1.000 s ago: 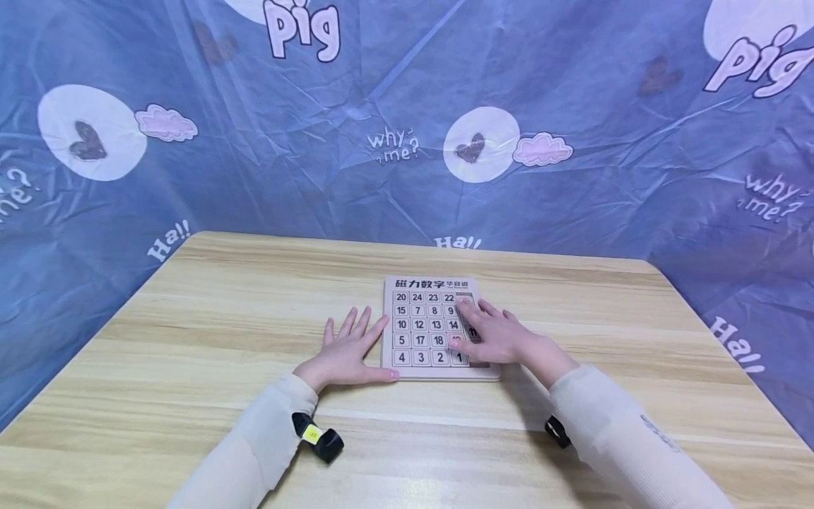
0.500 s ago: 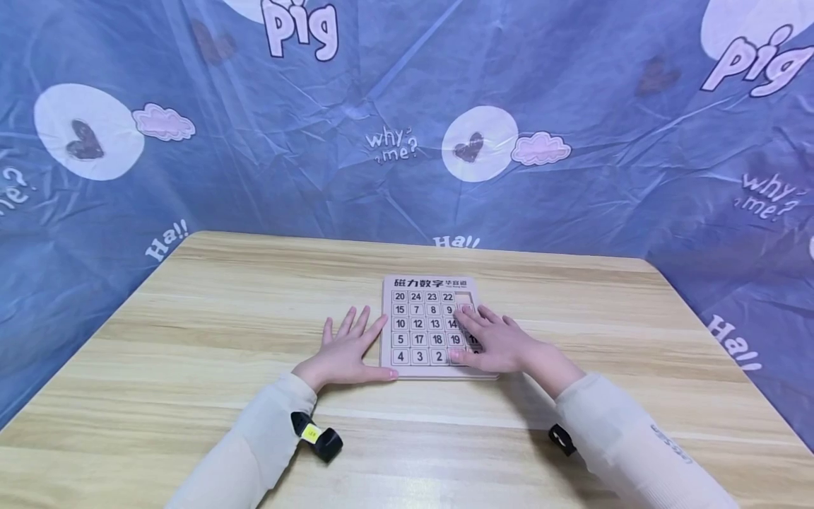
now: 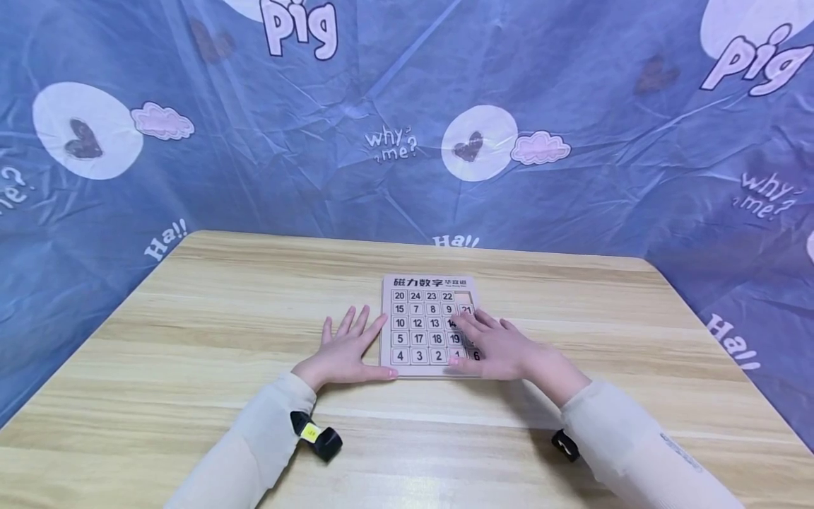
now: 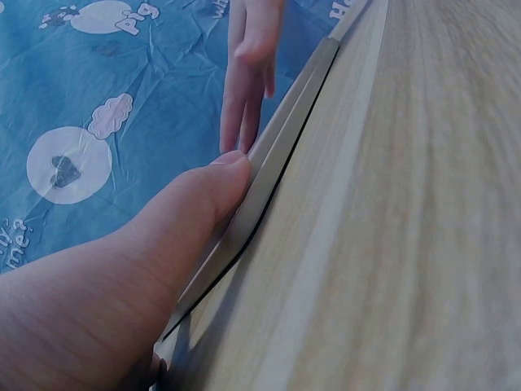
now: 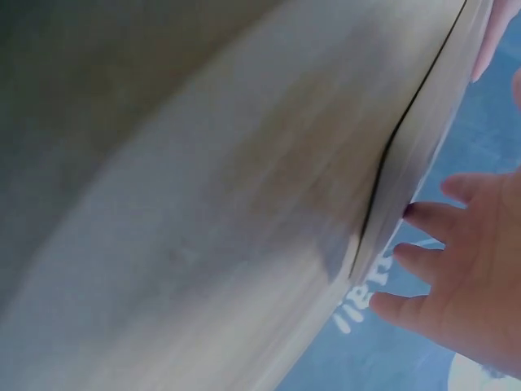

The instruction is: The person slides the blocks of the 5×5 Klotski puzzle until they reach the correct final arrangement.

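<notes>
On the wood-grained surface lies a pale board of black-numbered tiles, some hidden by the right hand, fingers outstretched, while the left hand, fingers splayed, touches the board's lower left corner.

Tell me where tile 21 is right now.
In the head view, tile 21 sits in the rightmost column of the number board, directly below the open slot, right of tile 9, beside the right hand.

backdrop: blue, white-lettered | table: pale wood-grain | number puzzle: probably beige-grey, black-numbered
</notes>
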{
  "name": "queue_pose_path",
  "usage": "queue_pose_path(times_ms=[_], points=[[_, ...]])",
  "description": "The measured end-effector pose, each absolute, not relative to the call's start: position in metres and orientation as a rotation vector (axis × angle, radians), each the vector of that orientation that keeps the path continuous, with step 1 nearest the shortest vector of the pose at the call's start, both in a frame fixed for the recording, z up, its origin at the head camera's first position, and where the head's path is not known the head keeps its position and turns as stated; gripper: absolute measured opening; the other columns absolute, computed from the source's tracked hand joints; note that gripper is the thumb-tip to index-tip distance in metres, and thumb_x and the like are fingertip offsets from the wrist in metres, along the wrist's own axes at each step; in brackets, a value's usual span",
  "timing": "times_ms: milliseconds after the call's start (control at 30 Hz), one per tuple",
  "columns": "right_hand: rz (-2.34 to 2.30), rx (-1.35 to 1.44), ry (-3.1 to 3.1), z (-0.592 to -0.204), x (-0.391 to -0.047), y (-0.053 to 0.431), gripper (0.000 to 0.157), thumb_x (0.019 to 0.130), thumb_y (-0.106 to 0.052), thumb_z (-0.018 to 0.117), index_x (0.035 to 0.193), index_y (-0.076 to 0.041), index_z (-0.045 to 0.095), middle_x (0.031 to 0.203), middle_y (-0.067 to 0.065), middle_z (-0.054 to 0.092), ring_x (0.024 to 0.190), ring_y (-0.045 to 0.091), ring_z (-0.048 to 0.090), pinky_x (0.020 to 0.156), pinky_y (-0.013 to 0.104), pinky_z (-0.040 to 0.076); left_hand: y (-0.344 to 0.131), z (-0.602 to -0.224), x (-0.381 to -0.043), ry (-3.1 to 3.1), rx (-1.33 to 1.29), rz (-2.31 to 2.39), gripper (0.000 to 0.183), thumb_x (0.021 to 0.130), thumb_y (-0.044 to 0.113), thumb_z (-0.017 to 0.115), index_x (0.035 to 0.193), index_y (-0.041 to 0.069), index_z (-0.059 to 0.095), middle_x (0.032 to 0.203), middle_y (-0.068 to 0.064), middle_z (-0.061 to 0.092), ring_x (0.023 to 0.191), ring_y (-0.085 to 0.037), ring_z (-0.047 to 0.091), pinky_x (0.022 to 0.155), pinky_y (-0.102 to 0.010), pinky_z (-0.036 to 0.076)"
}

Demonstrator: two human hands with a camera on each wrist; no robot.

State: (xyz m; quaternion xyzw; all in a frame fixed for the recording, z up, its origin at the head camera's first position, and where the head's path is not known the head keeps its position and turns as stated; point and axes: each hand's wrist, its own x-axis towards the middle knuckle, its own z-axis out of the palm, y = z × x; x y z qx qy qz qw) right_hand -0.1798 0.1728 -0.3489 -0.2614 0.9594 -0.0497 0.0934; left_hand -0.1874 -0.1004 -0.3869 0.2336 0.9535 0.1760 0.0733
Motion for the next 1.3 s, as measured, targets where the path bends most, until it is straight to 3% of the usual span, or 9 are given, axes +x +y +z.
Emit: queue_pose_path(times_ms=[367,867,1300], points=[[-0.122,-0.950,2.810,-0.343,-0.161,0.149,0.078,0.080,-0.063,0.034,0.138,-0.014,0.020,0.139,0.008,0.022,0.126,0.031,0.013,0.096,0.054,0.013,-0.101,-0.387,-0.188,2.874,0.699,0.521,0.099,0.062,0.077,0.044,0.139,0.024,0.012,0.142,-0.013,0.002,0.127,-0.031,-0.006,0.093,-0.056,-0.011],[-0.036,-0.857,2.826,-0.347,-0.207,0.089,0.082,0.077,-0.069,0.028,0.139,-0.017,0.015,0.142,0.001,0.015,0.128,0.028,0.008,0.095,0.055,0.011,-0.100,-0.389,-0.187,2.873,0.713,0.514,0.099,0.062,0.077,0.042,0.139,0.023,0.012,0.142,-0.013,0.002,0.127,-0.031,-0.006,0.092,-0.057,-0.010],[0.026,-0.760,2.824,-0.350,-0.216,0.082,0.086,0.074,-0.073,0.027,0.139,-0.018,0.013,0.142,-0.002,0.013,0.128,0.026,0.005,0.097,0.053,0.008,-0.101,-0.388,-0.188,2.862,0.707,0.525,0.098,0.063,0.077,0.041,0.140,0.023,0.012,0.142,-0.013,0.002,0.127,-0.031,-0.006,0.092,-0.057,-0.011]])
